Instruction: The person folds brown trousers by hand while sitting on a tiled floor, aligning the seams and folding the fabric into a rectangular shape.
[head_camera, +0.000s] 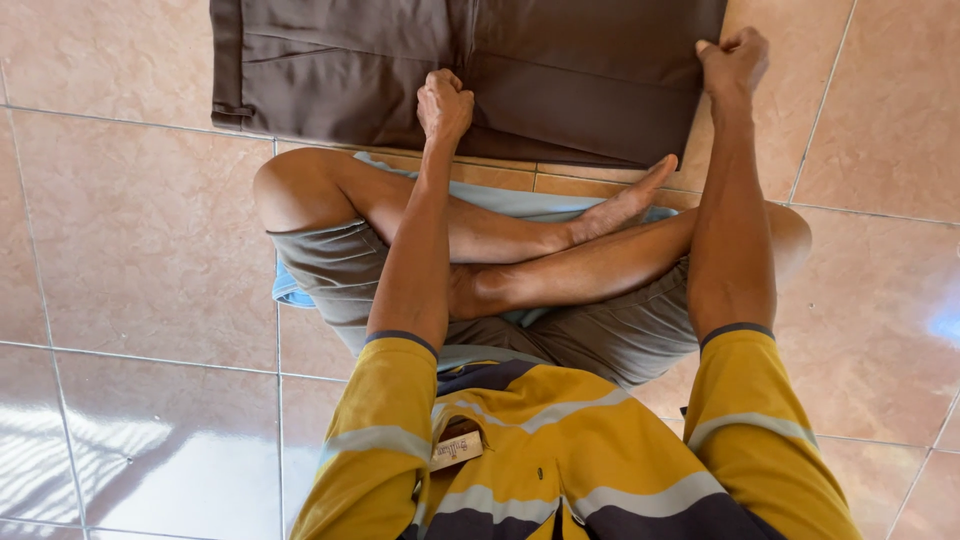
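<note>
Yellow striped shirt (560, 440), crossed legs (520, 250), both hands (445, 105) fisted on brown trousers (470, 70) on tiled floor (130, 230).

It looked like a home; glossy pinkish floor tiles (140, 240) filled the frame; a person sat cross-legged on them, barefoot.

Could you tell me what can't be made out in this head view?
- Trousers: legs cut off by the top edge.
- Left hand and right hand: fingers curled under, grip on the cloth hidden.
- Blue cloth under the person: mostly hidden by the legs.
</note>
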